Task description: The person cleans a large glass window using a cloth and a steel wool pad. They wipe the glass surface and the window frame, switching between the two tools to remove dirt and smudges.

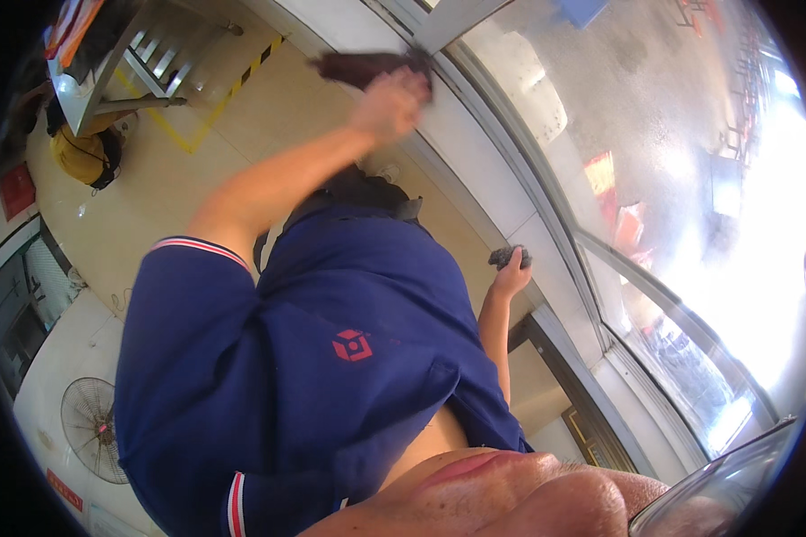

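My left hand [393, 104], blurred, is closed on a dark maroon cloth [359, 69]. The cloth lies against the metal frame [436, 30] of a glass window or door, and one end hangs over the white ledge side. Lower down, beside the pale tiled ledge [510, 201], my right hand [514, 274] grips a dark grey crumpled pad [505, 256], which looks like a scouring pad. Its underside is hidden by my fingers.
Glass panes [645, 134] run along the right, with bright glare outside. A pedestal or wall fan [91, 429] is at lower left. A person in yellow [80, 154] is near a metal table [84, 101]. Yellow tape [208, 124] marks the tiled floor.
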{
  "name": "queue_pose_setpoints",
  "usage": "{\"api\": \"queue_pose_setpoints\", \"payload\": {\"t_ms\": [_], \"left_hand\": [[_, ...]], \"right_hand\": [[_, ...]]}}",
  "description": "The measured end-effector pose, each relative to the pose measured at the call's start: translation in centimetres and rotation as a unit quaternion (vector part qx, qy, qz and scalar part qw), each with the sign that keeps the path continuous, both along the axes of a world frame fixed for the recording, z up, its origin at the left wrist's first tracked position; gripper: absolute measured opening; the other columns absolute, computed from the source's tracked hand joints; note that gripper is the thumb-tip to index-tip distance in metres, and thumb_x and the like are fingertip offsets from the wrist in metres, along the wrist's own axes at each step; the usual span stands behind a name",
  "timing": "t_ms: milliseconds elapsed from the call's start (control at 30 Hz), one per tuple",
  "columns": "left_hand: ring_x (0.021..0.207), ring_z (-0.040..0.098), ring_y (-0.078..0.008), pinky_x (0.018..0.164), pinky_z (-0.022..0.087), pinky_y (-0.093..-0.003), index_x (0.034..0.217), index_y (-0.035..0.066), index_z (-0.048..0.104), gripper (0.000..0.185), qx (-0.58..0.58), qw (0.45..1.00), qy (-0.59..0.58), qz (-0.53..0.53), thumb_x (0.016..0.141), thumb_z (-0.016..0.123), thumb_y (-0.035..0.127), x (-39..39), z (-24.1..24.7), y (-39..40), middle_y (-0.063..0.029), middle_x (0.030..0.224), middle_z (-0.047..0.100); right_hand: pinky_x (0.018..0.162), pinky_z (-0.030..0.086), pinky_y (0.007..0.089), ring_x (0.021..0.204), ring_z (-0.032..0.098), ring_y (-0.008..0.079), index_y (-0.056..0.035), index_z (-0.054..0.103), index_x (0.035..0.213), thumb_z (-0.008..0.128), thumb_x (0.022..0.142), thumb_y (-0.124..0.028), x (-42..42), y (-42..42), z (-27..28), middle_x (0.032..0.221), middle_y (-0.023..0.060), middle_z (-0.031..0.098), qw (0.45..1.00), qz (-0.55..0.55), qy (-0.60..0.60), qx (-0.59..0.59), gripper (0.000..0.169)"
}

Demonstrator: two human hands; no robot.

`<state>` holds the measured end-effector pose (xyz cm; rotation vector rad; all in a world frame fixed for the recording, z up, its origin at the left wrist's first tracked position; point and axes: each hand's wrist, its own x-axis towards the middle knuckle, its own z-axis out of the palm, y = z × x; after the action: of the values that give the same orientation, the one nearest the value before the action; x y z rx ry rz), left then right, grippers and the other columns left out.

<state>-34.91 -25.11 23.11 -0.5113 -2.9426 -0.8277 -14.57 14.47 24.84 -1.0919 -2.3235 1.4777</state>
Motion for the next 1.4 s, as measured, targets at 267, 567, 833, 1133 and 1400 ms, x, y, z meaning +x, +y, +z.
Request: {"api": "queue_pose_setpoints", "payload": {"t_ms": [267,567,833,1133,1400], "left_hand": [[0.141,0.044,-0.0262,0.116,0.037,-0.0432,0.135,0.015,0.058,0.044,0.031,0.990,0.025,-0.135,0.093,0.062,0.025,1.0,0.1,0.3,-0.0035,0.151,0.050],[0.134,0.052,-0.0292,0.111,0.044,-0.0428,0.130,0.013,0.064,0.042,-0.022,0.995,0.099,-0.010,0.088,0.063,0.013,-9.8,-1.5,-17.1,-0.0089,0.143,0.058],[0.135,0.047,-0.0353,0.108,0.044,-0.0462,0.136,0.011,0.058,0.041,-0.163,0.950,0.129,0.234,0.099,0.050,0.028,-26.0,-6.2,-44.0,-0.0121,0.149,0.051],[0.117,0.059,-0.0327,0.094,0.048,-0.0499,0.119,0.005,0.066,0.039,-0.073,0.988,0.129,0.048,0.086,0.059,0.026,-18.0,-1.5,-32.2,-0.0162,0.131,0.061],[0.138,0.047,-0.0300,0.114,0.038,-0.0444,0.133,0.011,0.063,0.042,-0.003,0.997,0.053,-0.049,0.094,0.059,0.027,-14.3,-1.1,-33.8,-0.0113,0.147,0.054]], "right_hand": [[0.056,0.049,0.0312,0.062,0.062,0.0158,0.0023,0.064,0.087,0.064,0.097,-0.022,-8.1,-6.5,1.1,0.077,0.0091,0.069,0.996,0.087,0.000,-0.005,0.026],[0.064,0.052,0.0330,0.070,0.064,0.0164,0.0055,0.067,0.097,0.066,0.095,-0.023,-7.9,-10.7,1.1,0.083,0.0088,0.069,0.996,0.042,-0.083,-0.009,0.028],[0.061,0.052,0.0299,0.068,0.063,0.0145,0.0031,0.065,0.093,0.066,0.096,-0.022,-11.3,-21.4,1.2,0.081,0.0073,0.068,0.997,0.008,-0.001,0.072,0.025],[0.070,0.054,0.0378,0.078,0.068,0.0235,0.0055,0.066,0.098,0.063,0.096,-0.030,-19.2,-26.9,-2.8,0.088,0.0136,0.070,0.989,-0.127,0.017,0.068,0.036],[0.081,0.054,0.0434,0.089,0.070,0.0334,0.0062,0.067,0.104,0.063,0.094,-0.037,-20.2,-28.3,-1.1,0.101,0.0200,0.072,0.967,-0.100,-0.088,0.217,0.045]]}}
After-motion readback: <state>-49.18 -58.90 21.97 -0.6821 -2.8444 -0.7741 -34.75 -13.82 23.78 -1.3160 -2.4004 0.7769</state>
